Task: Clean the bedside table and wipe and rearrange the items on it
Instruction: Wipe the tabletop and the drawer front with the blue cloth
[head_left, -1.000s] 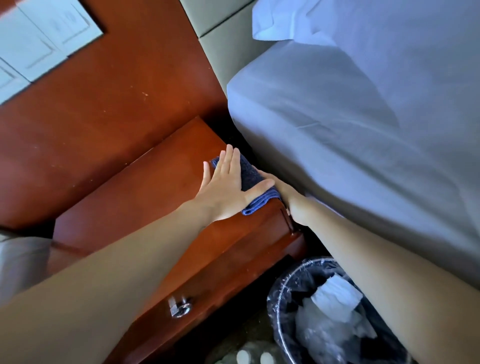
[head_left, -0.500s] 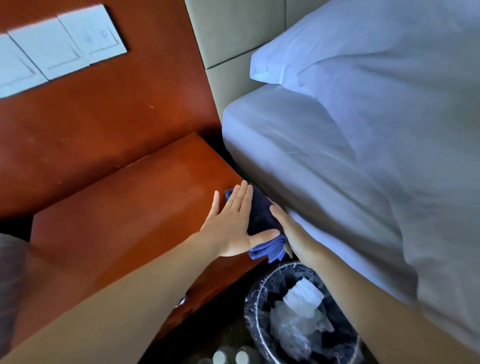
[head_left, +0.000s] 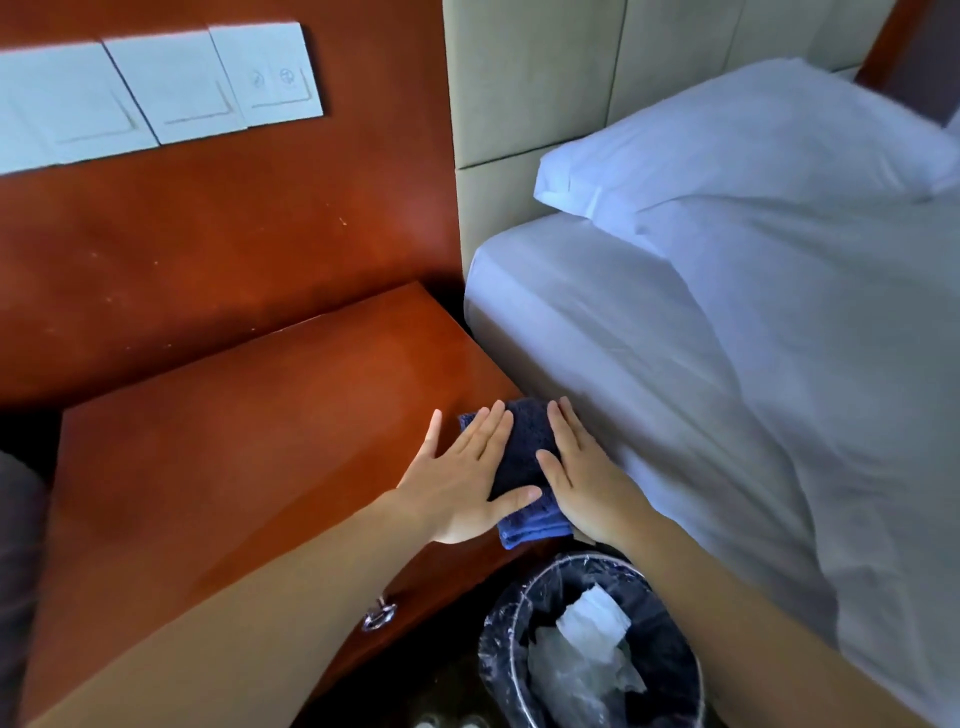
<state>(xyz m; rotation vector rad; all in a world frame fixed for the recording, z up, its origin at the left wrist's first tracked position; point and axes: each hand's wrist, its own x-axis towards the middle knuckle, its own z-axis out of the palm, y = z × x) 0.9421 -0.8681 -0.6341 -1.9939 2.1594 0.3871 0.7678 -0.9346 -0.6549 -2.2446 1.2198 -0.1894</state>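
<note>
At the near right corner of the red-brown wooden tabletop (head_left: 249, 441), left hand (head_left: 462, 483) and right hand (head_left: 587, 478) press a folded dark-blue terry cloth (head_left: 524, 452), fingers (head_left: 493, 431) flat; overhanging, it might slide into the plastic-lined black bin (head_left: 493, 639) below.

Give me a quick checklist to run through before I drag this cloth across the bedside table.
1. The left hand flat on the cloth: ok, fingers straight.
2. The right hand flat on the cloth: ok, fingers straight.
3. The cloth folded, not bunched: ok.
4. The cloth fully on the table: cannot tell, its near edge sits right at the front corner.
5. The cloth clear of the bed sheet: cannot tell, the right hand hides that side.
6. The bin open below that corner: ok.
</note>
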